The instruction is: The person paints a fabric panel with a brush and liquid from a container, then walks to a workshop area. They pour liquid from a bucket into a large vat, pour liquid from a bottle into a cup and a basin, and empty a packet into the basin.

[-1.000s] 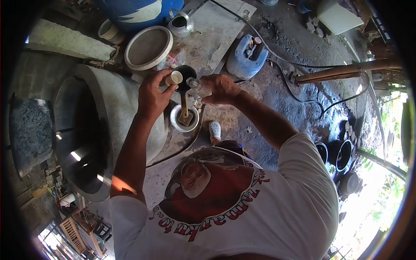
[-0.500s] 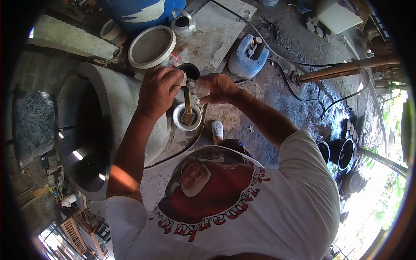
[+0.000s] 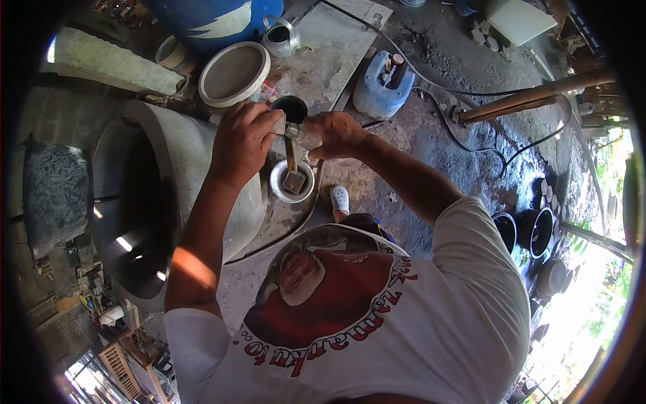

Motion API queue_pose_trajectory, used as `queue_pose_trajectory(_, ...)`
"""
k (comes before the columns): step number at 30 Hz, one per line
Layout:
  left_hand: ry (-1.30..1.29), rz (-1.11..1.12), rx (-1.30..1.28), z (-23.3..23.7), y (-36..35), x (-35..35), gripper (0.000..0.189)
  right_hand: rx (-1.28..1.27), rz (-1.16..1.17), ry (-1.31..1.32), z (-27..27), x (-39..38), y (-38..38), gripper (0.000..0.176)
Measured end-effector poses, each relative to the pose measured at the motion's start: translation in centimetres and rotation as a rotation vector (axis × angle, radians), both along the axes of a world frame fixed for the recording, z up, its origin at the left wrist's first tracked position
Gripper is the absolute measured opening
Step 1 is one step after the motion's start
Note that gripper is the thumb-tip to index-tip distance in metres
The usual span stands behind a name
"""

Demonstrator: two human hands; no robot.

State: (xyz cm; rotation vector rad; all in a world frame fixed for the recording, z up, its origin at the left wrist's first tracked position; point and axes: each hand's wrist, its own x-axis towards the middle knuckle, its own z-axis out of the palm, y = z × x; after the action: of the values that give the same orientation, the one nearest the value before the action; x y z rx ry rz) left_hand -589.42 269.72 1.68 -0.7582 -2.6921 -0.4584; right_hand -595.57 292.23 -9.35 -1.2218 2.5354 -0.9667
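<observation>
My left hand (image 3: pixel 245 145) pinches a small pale cup or cap (image 3: pixel 280 124) between thumb and fingers. Against it is the neck of a clear bottle (image 3: pixel 304 137), around which my right hand (image 3: pixel 336 135) is wrapped. Just beyond them stands a dark round container (image 3: pixel 291 106). Below my hands, a brush (image 3: pixel 292 178) with a wooden handle rests in a white-rimmed bowl (image 3: pixel 275 184), its upper end partly hidden by the hands. What is inside the small cup cannot be made out.
A large grey concrete vessel (image 3: pixel 202 155) lies on its side at the left. Ahead are a round white-rimmed lid or basin (image 3: pixel 264 69), a metal kettle (image 3: pixel 281 39) and a blue drum (image 3: pixel 208 23). A blue jerrycan (image 3: pixel 377 91) and a black hose (image 3: pixel 464 143) are on the right.
The small pale cup has turned slightly in my left hand, and the bottle neck still meets it. The whole view has shifted a little.
</observation>
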Motion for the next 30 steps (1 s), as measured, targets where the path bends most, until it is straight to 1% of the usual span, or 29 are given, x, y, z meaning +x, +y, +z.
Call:
queue_pose_trajectory(8, -0.063, -0.031, -0.038, 1.3, 0.6, 0.5, 0.039, 0.007, 0.006, 0.034, -0.3, 0.8, 0.0, 0.051)
queue_pose_trajectory(10, -0.125, -0.027, -0.022, 1.4, 0.7, 0.6, 0.039, 0.0, 0.009, 0.023, -0.3, 0.9, 0.0, 0.051)
queue_pose_trajectory(16, -0.181, -0.024, 0.017, 1.9, 0.7, 0.9, 0.038, 0.027, -0.008, 0.011, 0.3, 1.6, 0.0, 0.054)
queue_pose_trajectory(26, -0.221, -0.041, -0.002, 2.5, 0.4, 0.9, 0.038, -0.058, -0.011, 0.051, -0.5, 2.1, -0.3, 0.053)
queue_pose_trajectory(28, -0.213, -0.074, -0.088, 2.4, 0.1, 0.9, 0.037, -0.065, -0.021, 0.072, 0.1, 2.2, -0.4, 0.053)
queue_pose_trajectory(30, -0.201, -0.074, -0.089, 2.3, 0.2, 1.0, 0.037, 0.072, -0.012, 0.013, 1.6, 2.2, -0.6, 0.049)
